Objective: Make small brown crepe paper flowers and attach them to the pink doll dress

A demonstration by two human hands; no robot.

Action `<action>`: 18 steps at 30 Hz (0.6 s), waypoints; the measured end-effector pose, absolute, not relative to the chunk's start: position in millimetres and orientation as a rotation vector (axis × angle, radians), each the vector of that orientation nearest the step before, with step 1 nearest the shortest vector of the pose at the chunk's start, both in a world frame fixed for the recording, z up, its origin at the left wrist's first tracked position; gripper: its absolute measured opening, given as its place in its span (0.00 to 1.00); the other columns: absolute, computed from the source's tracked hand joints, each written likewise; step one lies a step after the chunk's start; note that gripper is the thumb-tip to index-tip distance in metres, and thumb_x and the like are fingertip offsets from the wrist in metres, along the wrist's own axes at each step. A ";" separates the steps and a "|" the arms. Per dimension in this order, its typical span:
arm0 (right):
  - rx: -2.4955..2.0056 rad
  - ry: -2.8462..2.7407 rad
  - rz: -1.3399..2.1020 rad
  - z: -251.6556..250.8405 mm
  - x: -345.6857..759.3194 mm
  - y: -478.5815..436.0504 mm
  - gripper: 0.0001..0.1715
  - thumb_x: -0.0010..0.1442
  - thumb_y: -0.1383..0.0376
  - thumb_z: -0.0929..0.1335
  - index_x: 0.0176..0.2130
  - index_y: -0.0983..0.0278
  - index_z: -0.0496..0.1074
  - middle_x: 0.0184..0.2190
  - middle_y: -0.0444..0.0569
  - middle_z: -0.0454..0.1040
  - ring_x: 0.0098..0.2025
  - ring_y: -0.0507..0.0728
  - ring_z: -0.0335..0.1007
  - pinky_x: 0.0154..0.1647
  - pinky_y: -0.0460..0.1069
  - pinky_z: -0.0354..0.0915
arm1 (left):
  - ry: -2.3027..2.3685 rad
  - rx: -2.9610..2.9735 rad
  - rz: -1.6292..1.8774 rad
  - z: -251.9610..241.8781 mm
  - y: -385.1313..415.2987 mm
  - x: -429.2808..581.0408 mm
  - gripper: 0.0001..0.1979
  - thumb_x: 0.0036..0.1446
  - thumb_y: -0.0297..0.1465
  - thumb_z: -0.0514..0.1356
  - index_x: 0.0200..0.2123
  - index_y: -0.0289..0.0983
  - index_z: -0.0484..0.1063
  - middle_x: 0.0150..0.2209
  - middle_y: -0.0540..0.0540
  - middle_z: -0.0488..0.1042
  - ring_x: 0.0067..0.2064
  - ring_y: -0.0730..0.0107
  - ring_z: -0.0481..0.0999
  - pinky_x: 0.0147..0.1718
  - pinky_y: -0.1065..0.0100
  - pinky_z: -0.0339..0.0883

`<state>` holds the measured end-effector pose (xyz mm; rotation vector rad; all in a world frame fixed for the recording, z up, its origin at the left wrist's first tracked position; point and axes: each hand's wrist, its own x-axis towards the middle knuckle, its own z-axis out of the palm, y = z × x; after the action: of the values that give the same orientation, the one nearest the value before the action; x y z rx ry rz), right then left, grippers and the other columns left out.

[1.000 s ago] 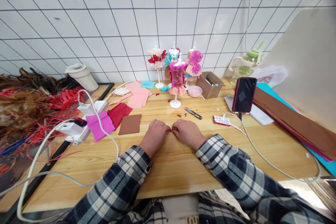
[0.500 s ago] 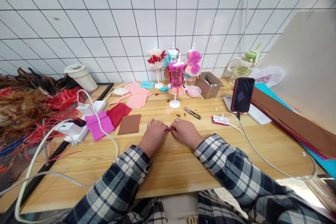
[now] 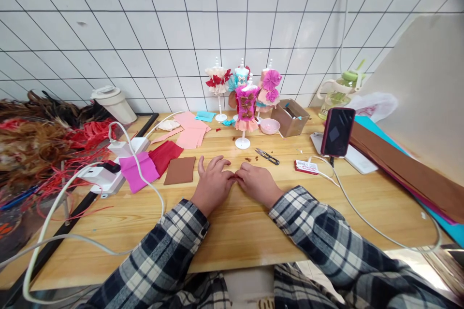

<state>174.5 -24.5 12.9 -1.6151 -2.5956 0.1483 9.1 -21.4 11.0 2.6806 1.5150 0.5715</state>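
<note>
My left hand (image 3: 213,186) and my right hand (image 3: 258,184) meet at their fingertips over the middle of the wooden table (image 3: 232,231). The left thumb and index finger pinch together while its other fingers stretch out forward. On the right, the fingers are curled into a pinch. Whatever lies between the fingertips is too small to make out. A brown paper square (image 3: 180,171) lies left of my left hand. Black-handled thread snips (image 3: 267,156) and small brown scraps lie beyond my right hand. Farther back stands a small dress form (image 3: 247,106) in magenta paper with brown bows.
More dress forms (image 3: 218,82), a pink bowl (image 3: 270,126) and a cardboard box (image 3: 290,118) stand behind. Pink sheets (image 3: 190,128), power strips (image 3: 108,181) and cables are at left. A propped phone (image 3: 338,133), a bottle (image 3: 337,91) and long brown sheets (image 3: 406,169) are at right.
The outer fingers of my left hand have lifted and spread. Both hands stay together at the fingertips. The view has shifted slightly, so the table items appear a little farther right.
</note>
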 end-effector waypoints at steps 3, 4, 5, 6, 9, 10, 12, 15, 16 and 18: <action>-1.616 -2.605 0.142 13.0 175.2 -25.0 0.20 0.67 0.61 0.55 0.41 0.62 0.72 0.39 0.50 0.70 0.35 0.53 0.69 0.31 0.45 0.59 | 1.504 2.678 0.561 11.7 -21.6 8.8 0.09 0.57 0.32 0.56 0.32 0.44 0.78 0.49 0.45 0.72 0.59 0.54 0.60 0.59 0.36 0.26; -1.620 -2.611 0.143 13.0 175.5 -25.1 0.20 0.67 0.61 0.55 0.41 0.62 0.72 0.39 0.50 0.71 0.35 0.53 0.69 0.31 0.45 0.59 | 1.498 2.680 0.556 12.0 -21.8 8.7 0.10 0.57 0.32 0.56 0.32 0.45 0.78 0.48 0.46 0.72 0.58 0.55 0.61 0.59 0.36 0.26; -1.622 -2.618 0.148 12.8 175.7 -25.3 0.19 0.67 0.61 0.55 0.40 0.62 0.72 0.39 0.51 0.71 0.35 0.53 0.69 0.31 0.46 0.59 | 1.489 2.684 0.550 12.2 -22.1 8.6 0.10 0.58 0.31 0.56 0.32 0.45 0.78 0.47 0.46 0.73 0.58 0.55 0.62 0.58 0.36 0.26; -1.623 -2.625 0.157 12.6 175.9 -25.4 0.19 0.67 0.61 0.55 0.40 0.61 0.73 0.39 0.51 0.71 0.35 0.53 0.69 0.32 0.46 0.59 | 1.479 2.693 0.543 12.5 -22.4 8.6 0.10 0.58 0.31 0.55 0.32 0.45 0.78 0.47 0.46 0.73 0.57 0.55 0.62 0.58 0.36 0.27; -1.624 -2.625 0.183 11.9 175.9 -25.9 0.20 0.67 0.60 0.55 0.41 0.61 0.73 0.40 0.51 0.71 0.36 0.54 0.70 0.34 0.46 0.60 | 1.454 2.731 0.536 13.3 -23.9 9.1 0.10 0.58 0.32 0.55 0.32 0.45 0.78 0.48 0.46 0.73 0.58 0.54 0.62 0.58 0.36 0.27; -1.626 -2.621 0.187 11.8 175.6 -26.0 0.21 0.67 0.60 0.55 0.41 0.61 0.73 0.40 0.51 0.71 0.37 0.54 0.70 0.35 0.46 0.61 | 1.446 2.744 0.535 13.6 -24.3 9.2 0.10 0.58 0.32 0.55 0.32 0.44 0.78 0.48 0.46 0.73 0.58 0.54 0.61 0.59 0.36 0.26; -1.634 -2.612 0.189 11.8 174.8 -26.3 0.21 0.67 0.60 0.55 0.42 0.61 0.73 0.40 0.51 0.71 0.37 0.54 0.70 0.35 0.46 0.61 | 1.433 2.757 0.527 14.3 -24.7 9.3 0.11 0.59 0.32 0.55 0.32 0.44 0.78 0.48 0.45 0.73 0.58 0.54 0.62 0.59 0.36 0.26; -1.655 -2.614 0.193 12.7 173.8 -26.5 0.21 0.67 0.60 0.55 0.42 0.60 0.73 0.41 0.51 0.71 0.38 0.54 0.70 0.35 0.46 0.61 | 1.425 2.751 0.520 14.7 -24.2 8.6 0.11 0.58 0.31 0.55 0.32 0.44 0.78 0.46 0.45 0.74 0.56 0.55 0.63 0.59 0.36 0.27; -1.659 -2.617 0.193 13.0 173.7 -26.4 0.21 0.67 0.60 0.55 0.42 0.60 0.73 0.41 0.51 0.71 0.38 0.53 0.70 0.35 0.46 0.61 | 1.428 2.746 0.523 14.6 -23.8 8.2 0.11 0.58 0.31 0.55 0.32 0.44 0.78 0.45 0.46 0.74 0.56 0.55 0.64 0.59 0.36 0.28; -1.657 -2.624 0.186 13.5 173.7 -26.4 0.20 0.67 0.60 0.55 0.42 0.60 0.73 0.40 0.51 0.71 0.37 0.53 0.70 0.34 0.46 0.61 | 1.426 2.733 0.532 14.5 -23.1 7.6 0.11 0.58 0.30 0.55 0.32 0.44 0.78 0.45 0.46 0.74 0.54 0.56 0.64 0.59 0.37 0.28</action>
<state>173.7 -26.4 13.5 -1.6572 -2.6240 0.1857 7.6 -23.1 14.5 2.7330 1.4260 0.5319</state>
